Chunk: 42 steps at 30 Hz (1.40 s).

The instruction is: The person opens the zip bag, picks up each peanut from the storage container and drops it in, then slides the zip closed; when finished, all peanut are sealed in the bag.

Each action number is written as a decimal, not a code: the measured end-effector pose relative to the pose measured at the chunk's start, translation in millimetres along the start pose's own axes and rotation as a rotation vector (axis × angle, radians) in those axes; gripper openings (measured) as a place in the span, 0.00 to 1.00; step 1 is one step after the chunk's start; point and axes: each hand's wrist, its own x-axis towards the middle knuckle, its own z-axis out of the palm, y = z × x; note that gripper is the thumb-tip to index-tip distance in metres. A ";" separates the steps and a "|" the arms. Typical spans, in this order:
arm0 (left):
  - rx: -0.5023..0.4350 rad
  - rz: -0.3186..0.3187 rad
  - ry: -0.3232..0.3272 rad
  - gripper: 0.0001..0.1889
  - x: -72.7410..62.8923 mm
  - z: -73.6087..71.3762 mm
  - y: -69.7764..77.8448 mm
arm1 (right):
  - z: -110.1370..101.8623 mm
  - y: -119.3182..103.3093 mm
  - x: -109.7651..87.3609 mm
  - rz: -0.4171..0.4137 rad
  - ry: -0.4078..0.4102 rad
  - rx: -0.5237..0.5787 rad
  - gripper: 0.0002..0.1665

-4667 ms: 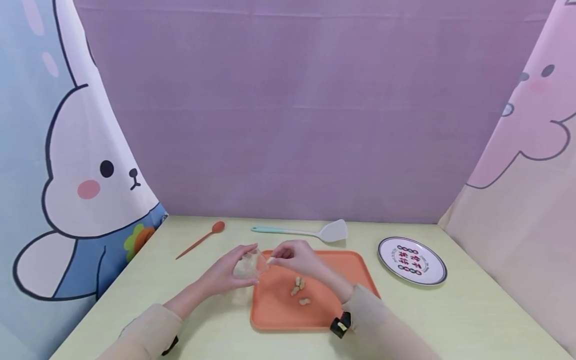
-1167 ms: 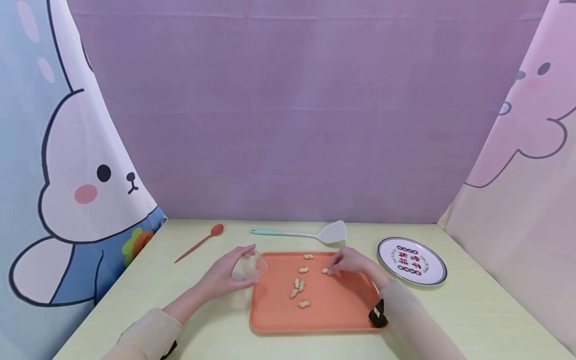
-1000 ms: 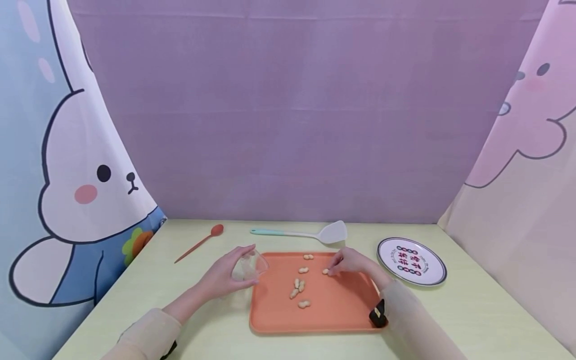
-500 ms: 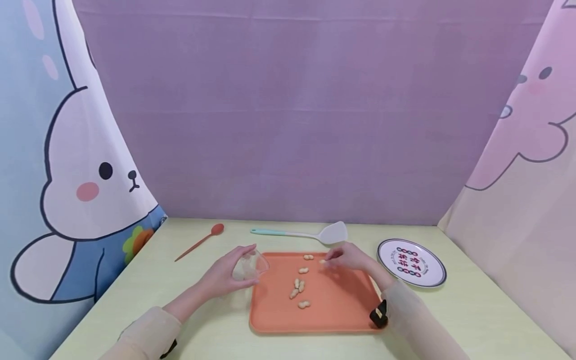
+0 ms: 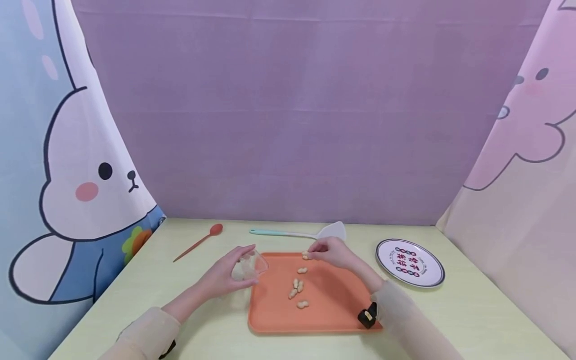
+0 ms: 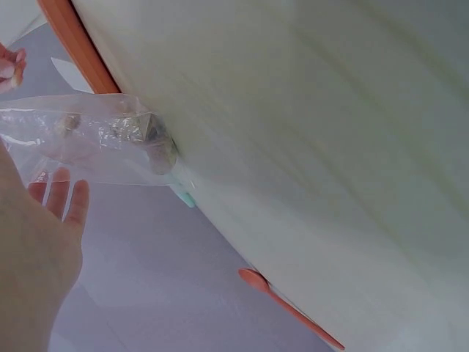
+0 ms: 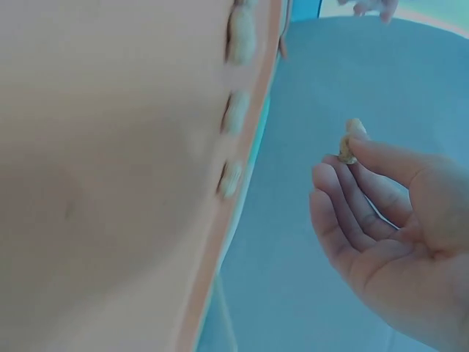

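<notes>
My left hand (image 5: 225, 275) grips a clear plastic container (image 5: 244, 268) at the left edge of the orange tray (image 5: 276, 320), its mouth tilted to the right. Peanuts (image 6: 157, 143) show through its wall in the left wrist view. Between thumb and fingertips, my right hand (image 5: 335, 252) pinches a peanut (image 7: 348, 144), raised off the tray in the right wrist view. Several other peanuts lie on the tray, among them a single peanut (image 5: 302, 270) near the back and another peanut (image 5: 303, 304) toward the front. The right hand partly covers the back edge.
Behind the tray lies a spatula (image 5: 272, 232) with a mint handle and a pale blade. A red spoon (image 5: 198, 243) is at the back left. To the right sits a white plate (image 5: 410, 263) with a dark rim. A purple curtain (image 5: 288, 125) stands behind the table.
Earlier, the right hand was at the container's mouth, then over the tray's right side. Since then it has lifted a peanut there and moved left with it. The left hand has stayed put.
</notes>
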 end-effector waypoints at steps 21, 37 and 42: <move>-0.024 0.026 -0.007 0.41 2.1 -0.6 0.1 | 39.6 -67.0 25.4 -0.135 0.002 0.030 0.08; -0.017 0.032 0.005 0.40 0.6 1.1 -0.3 | 59.5 -79.1 31.4 -0.108 -0.078 0.152 0.05; -0.017 0.019 0.003 0.41 0.5 0.5 -1.1 | 55.2 -76.7 30.1 -0.112 -0.043 0.100 0.05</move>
